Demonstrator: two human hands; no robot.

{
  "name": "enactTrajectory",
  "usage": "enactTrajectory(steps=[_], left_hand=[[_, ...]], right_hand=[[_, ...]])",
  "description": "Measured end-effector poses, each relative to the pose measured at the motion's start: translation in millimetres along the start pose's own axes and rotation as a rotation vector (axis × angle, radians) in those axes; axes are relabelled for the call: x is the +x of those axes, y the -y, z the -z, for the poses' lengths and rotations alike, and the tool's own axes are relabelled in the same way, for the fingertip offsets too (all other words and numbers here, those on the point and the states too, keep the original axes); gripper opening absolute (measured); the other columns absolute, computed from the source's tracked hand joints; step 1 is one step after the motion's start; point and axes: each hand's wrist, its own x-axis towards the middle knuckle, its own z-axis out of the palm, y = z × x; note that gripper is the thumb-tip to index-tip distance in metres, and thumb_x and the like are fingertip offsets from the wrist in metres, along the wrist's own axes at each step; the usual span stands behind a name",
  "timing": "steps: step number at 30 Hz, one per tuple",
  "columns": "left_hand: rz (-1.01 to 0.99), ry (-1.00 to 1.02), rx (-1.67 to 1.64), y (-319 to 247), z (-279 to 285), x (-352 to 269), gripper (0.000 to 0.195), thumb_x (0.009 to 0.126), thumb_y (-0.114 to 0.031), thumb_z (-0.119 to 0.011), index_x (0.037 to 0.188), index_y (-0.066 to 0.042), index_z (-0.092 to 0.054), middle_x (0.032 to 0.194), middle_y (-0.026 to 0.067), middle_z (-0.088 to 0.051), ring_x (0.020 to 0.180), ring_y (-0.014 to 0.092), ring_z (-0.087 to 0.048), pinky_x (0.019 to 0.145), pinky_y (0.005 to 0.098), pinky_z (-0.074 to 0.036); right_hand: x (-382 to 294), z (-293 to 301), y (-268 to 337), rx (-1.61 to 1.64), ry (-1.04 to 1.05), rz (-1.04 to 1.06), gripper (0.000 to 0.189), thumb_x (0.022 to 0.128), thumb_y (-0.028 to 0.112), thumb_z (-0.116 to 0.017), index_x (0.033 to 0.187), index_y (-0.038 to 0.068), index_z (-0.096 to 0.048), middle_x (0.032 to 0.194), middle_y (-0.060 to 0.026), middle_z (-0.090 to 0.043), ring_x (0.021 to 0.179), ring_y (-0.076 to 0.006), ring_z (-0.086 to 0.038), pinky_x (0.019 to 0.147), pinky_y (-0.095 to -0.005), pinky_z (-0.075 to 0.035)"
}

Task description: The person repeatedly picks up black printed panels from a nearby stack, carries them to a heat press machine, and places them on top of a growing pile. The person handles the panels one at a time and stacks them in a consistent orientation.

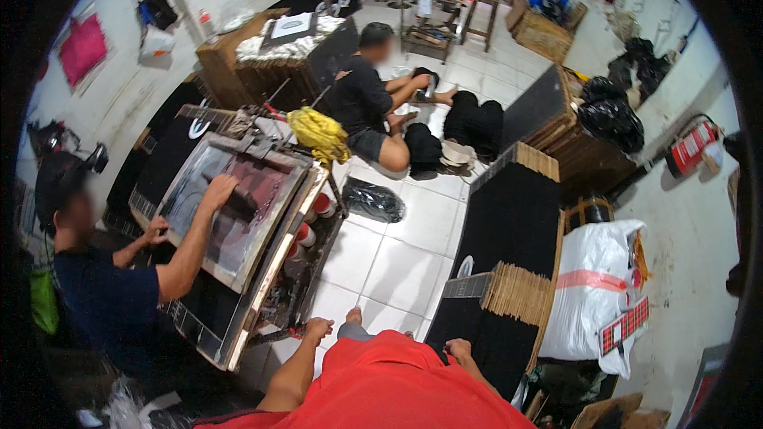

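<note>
My left hand hangs low beside the corner of the printing table, fingers curled; whether anything is in it I cannot tell. My right hand is at the near left side of a long row of boards covered in black fabric; its fingers are bent, and whether they touch the fabric is unclear. To my left, a co-worker holds a dark squeegee over a framed printing screen with one hand and touches the frame's edge with the other. A white print shows on part of the black fabric.
A person sits on the tiled floor near black fabric bundles. A black plastic-wrapped bundle lies between the tables. Red-lidded containers stand under the printing table. At right are a white sack and a fire extinguisher.
</note>
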Motion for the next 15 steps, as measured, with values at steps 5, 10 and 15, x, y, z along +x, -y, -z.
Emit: enactTrajectory(steps=[5,10,15], left_hand=[[-0.088,-0.153,-0.569,-32.0,43.6,-6.9,0.014,0.074,-0.013,-0.059,0.062,-0.005,-0.061,0.059,0.0058,-0.059,0.049,0.012,-0.051,0.041,0.0264,-0.036],[-0.114,-0.197,-0.693,-64.7,82.5,-8.2,0.012,0.082,-0.013,-0.063,0.088,-0.003,-0.06,0.069,0.0056,-0.061,0.052,0.011,-0.056,0.037,0.0199,-0.037],[-0.093,-0.135,-0.513,-69.8,77.8,-3.6,0.011,0.08,-0.014,-0.063,0.084,-0.005,-0.06,0.07,0.006,-0.062,0.055,0.013,-0.059,0.04,0.0218,-0.042]], right_hand=[[-1.3,5.8,3.9,-0.012,-0.018,-0.02,0.008,0.079,-0.002,-0.057,0.084,-0.007,-0.062,0.073,-0.0164,-0.063,0.062,-0.0231,-0.062,0.056,-0.0332,-0.054],[1.5,10.2,11.8,-0.057,0.009,-0.029,0.013,0.081,0.007,-0.055,0.073,-0.002,-0.061,0.063,-0.0114,-0.06,0.046,-0.0169,-0.056,0.037,-0.0275,-0.041],[10.5,-1.3,24.1,0.026,0.008,0.012,0.005,0.078,0.003,-0.056,0.08,-0.001,-0.059,0.067,-0.0098,-0.059,0.052,-0.0178,-0.058,0.044,-0.0293,-0.047]])
